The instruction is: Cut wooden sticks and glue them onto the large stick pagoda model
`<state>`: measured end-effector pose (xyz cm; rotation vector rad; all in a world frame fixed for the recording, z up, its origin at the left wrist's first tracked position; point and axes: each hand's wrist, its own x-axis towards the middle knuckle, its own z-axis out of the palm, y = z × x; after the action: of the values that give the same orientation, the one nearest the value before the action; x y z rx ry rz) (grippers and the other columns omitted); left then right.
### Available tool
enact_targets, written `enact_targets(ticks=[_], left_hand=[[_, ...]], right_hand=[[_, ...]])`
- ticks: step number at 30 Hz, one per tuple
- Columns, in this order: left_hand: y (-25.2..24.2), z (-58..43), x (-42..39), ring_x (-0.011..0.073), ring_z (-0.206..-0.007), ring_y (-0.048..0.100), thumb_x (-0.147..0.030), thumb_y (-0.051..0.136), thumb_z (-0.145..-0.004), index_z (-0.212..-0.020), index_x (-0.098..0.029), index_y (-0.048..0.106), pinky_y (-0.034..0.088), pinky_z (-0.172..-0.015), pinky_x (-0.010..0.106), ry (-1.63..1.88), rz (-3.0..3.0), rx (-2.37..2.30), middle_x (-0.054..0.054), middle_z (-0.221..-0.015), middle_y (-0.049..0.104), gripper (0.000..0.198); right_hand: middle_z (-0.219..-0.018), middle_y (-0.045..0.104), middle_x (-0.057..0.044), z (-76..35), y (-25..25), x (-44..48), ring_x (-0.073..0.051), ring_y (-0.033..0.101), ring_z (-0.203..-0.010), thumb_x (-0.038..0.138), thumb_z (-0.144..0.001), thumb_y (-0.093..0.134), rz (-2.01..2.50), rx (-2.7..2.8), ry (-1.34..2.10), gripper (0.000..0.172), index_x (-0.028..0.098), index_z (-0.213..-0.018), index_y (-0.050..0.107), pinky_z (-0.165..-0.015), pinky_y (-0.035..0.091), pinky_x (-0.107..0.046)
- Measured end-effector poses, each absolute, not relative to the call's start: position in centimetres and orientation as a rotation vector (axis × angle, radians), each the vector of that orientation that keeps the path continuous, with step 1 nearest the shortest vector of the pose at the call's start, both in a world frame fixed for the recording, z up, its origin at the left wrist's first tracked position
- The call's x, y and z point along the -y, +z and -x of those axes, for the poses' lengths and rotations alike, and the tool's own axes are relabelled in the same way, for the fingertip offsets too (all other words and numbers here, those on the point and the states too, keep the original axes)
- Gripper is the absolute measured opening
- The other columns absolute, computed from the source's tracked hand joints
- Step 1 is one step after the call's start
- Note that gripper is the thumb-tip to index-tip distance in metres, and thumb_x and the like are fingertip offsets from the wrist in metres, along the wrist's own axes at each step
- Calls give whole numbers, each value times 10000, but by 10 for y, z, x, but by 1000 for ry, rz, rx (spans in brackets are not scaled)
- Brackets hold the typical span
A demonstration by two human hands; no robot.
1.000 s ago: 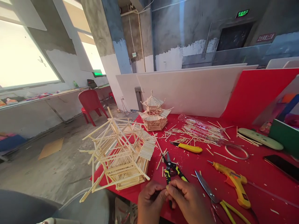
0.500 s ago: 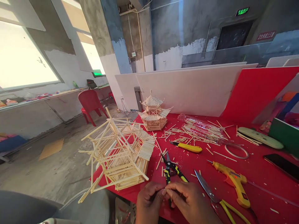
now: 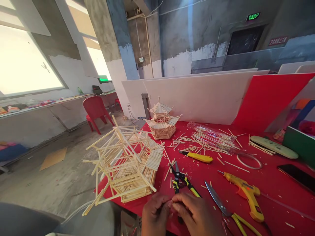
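Observation:
At the table's near edge, my left hand (image 3: 156, 209) and my right hand (image 3: 190, 209) meet with thumbs and fingertips pinched together. Whatever lies between the fingertips is too small or hidden to name. Just beyond them lie black-and-yellow pruning shears (image 3: 180, 178) with the blades apart, their handles partly behind my hands. To the left stands a large unfinished pavilion model (image 3: 130, 164) of thin wooden sticks, part of its roof covered with slats. Metal scissors (image 3: 218, 200) with yellow handles rest right of my right hand.
A smaller stick pagoda (image 3: 161, 121) stands at the back of the red table (image 3: 197, 175). Loose sticks (image 3: 211, 137), a yellow utility knife (image 3: 197, 156), a glue gun (image 3: 243, 193), a tape ring (image 3: 249, 161) and a phone (image 3: 297, 175) lie rightward. White boards (image 3: 197, 98) rise behind.
Both hands have shifted very slightly left and stay pinched together. The view has tilted a little; the models and tools rest as before.

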<state>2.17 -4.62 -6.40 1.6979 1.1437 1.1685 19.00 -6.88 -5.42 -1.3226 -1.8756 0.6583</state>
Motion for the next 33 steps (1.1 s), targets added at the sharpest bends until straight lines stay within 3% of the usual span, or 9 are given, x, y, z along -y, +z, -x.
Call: enact_targets(ticks=[3, 9, 12, 15, 17, 19, 24, 28, 33], left_hand=[[-63, -21, 45, 153, -624, 598, -300, 629, -879, -723, -177, 739, 462, -604, 206, 1121, -1772, -1112, 34, -652, 656, 227], [-58, -27, 51, 142, -575, 561, -410, 663, -850, -658, -167, 726, 450, -576, 209, 1132, -1535, -1126, 31, -610, 618, 316], [-60, -30, 52, 125, -514, 536, -486, 668, -827, -769, -165, 745, 439, -526, 213, 1148, -1296, -1135, 25, -629, 637, 335], [-62, -31, 52, 130, -488, 543, -531, 691, -786, -937, -157, 743, 440, -496, 223, 1105, -1147, -1117, 25, -629, 656, 406], [-62, -30, 52, 122, -463, 526, -506, 703, -771, -884, -149, 729, 433, -486, 221, 1083, -1094, -1105, 12, -580, 631, 375], [-60, -30, 55, 115, -450, 497, -447, 697, -766, -727, -154, 687, 414, -478, 215, 1082, -1078, -1105, -7, -522, 579, 296], [-58, -30, 60, 133, -522, 482, -459, 687, -745, -574, -178, 572, 413, -514, 226, 1118, -1101, -1148, -17, -522, 511, 349], [-60, -34, 58, 114, -561, 457, -541, 757, -700, -652, -163, 597, 394, -539, 208, 1163, -1134, -1080, -24, -584, 502, 413], [-57, -39, 57, 121, -541, 519, -483, 758, -750, -660, -153, 652, 418, -544, 208, 1140, -1205, -1022, 7, -574, 591, 358]], right_hand=[[-732, 684, 29, -192, -51, 69, -128, 634, -642, 288, -1006, 414, 1350, 1912, 552, 241, 240, -855, 595, -589, 413, -231], [-707, 657, 27, -188, -52, 69, -123, 608, -587, 268, -1009, 382, 1376, 1895, 522, 228, 240, -850, 544, -541, 405, -233], [-769, 677, 7, -185, -60, 67, -137, 648, -674, 251, -1003, 380, 1358, 1769, 519, 201, 242, -923, 563, -611, 468, -226], [-1007, 699, -50, -184, -63, 66, -171, 666, -921, 171, -948, 410, 1280, 1692, 469, 248, 239, -1116, 579, -787, 508, -251], [-1023, 682, -50, -183, -58, 67, -173, 646, -961, 127, -919, 403, 1228, 1716, 542, 290, 248, -1083, 610, -827, 498, -260], [-898, 661, -32, -180, -50, 70, -161, 635, -864, 123, -914, 390, 1208, 1705, 658, 272, 240, -904, 636, -766, 487, -247], [-812, 653, -27, -171, -43, 76, -151, 604, -713, 358, -915, 537, 1228, 1521, 1002, 194, 219, -898, 671, -633, 466, -226], [-709, 607, -7, -173, -53, 74, -141, 555, -654, 573, -841, 621, 1223, 1297, 1251, 386, 190, -799, 630, -612, 453, -224], [-603, 519, 18, -179, -57, 70, -123, 480, -580, 617, -886, 534, 1230, 1260, 1259, 481, 190, -664, 552, -564, 412, -225]])
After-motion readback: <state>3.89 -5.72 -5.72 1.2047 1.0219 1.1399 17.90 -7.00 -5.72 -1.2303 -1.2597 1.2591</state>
